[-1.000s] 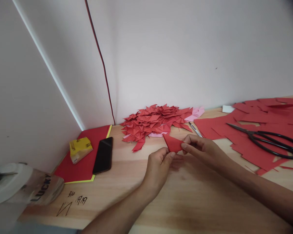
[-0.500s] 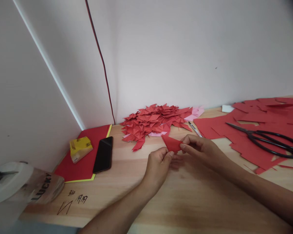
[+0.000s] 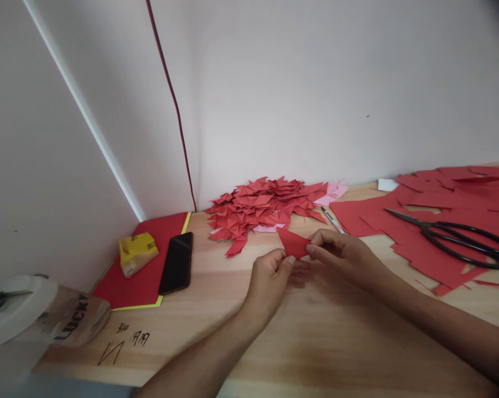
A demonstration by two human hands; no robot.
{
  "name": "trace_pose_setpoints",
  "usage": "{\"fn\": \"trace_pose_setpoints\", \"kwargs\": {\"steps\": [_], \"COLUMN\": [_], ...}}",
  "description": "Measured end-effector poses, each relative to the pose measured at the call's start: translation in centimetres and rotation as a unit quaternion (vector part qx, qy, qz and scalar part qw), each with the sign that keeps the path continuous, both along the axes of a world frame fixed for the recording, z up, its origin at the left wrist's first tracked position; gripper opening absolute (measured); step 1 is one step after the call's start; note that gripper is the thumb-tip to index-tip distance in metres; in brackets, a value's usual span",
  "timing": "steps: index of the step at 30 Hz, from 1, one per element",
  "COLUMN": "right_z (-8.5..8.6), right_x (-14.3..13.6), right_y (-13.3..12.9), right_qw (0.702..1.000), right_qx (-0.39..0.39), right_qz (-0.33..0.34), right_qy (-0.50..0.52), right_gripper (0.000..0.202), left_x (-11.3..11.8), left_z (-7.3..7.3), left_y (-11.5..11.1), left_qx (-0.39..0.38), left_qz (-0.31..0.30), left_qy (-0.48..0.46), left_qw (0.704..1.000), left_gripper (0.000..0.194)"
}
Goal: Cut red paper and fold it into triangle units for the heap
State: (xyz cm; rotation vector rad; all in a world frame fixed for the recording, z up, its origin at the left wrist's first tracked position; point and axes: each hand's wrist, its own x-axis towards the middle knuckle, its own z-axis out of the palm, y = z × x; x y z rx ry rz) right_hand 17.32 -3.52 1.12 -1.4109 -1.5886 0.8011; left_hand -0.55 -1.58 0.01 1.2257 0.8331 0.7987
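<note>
A small folded piece of red paper [image 3: 293, 244] is held up over the wooden table, its pointed corner toward the upper left. My left hand [image 3: 273, 276] pinches its lower edge between thumb and fingers. On the right side, my right hand [image 3: 336, 251] grips the paper's right corner with thumb and forefinger. Just behind the hands lies a heap of folded red paper pieces [image 3: 258, 204], with some pink paper [image 3: 332, 192] among and beside them.
Black-handled scissors [image 3: 452, 235] rest on cut red sheets [image 3: 424, 271] at the right, near a pen [image 3: 333, 219]. At the left are a phone [image 3: 177, 262], a yellow packet [image 3: 138, 253] on a red folder [image 3: 125, 290], and a lidded bottle [image 3: 79, 318].
The folded red paper has tilted slightly between my fingers and looks a little flatter. Both hands keep almost the same place and grip.
</note>
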Motion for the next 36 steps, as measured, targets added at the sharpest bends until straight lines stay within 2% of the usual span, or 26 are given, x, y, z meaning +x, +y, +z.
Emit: {"fn": "trace_pose_setpoints", "kwargs": {"steps": [10, 18, 24, 31, 36], "right_z": [-0.2, -1.0, -0.8, -1.5, -1.0], "right_x": [-0.3, -0.2, -0.1, 0.8, 0.5], "right_y": [0.2, 0.1, 0.4, 0.9, 0.6], "right_qw": [0.999, 0.997, 0.995, 0.989, 0.991], "right_qx": [-0.03, -0.049, -0.049, -0.094, -0.089], "right_qz": [-0.005, 0.005, 0.005, 0.006, -0.004], "right_qy": [0.025, 0.066, 0.086, 0.113, 0.1], "right_gripper": [0.023, 0.024, 0.028, 0.033, 0.035], "left_x": [0.1, -0.1, -0.2, -0.4, -0.3], "left_z": [0.0, 0.1, 0.2, 0.1, 0.4], "left_y": [-0.2, 0.0, 0.0, 0.1, -0.1], "left_qx": [-0.017, -0.026, -0.008, -0.004, -0.012], "left_qz": [0.006, 0.01, 0.014, 0.019, 0.023], "left_qy": [-0.006, 0.001, 0.013, 0.025, 0.026], "left_qw": [1.0, 1.0, 1.0, 1.0, 0.999], "left_gripper": [0.034, 0.036, 0.033, 0.031, 0.029]}}
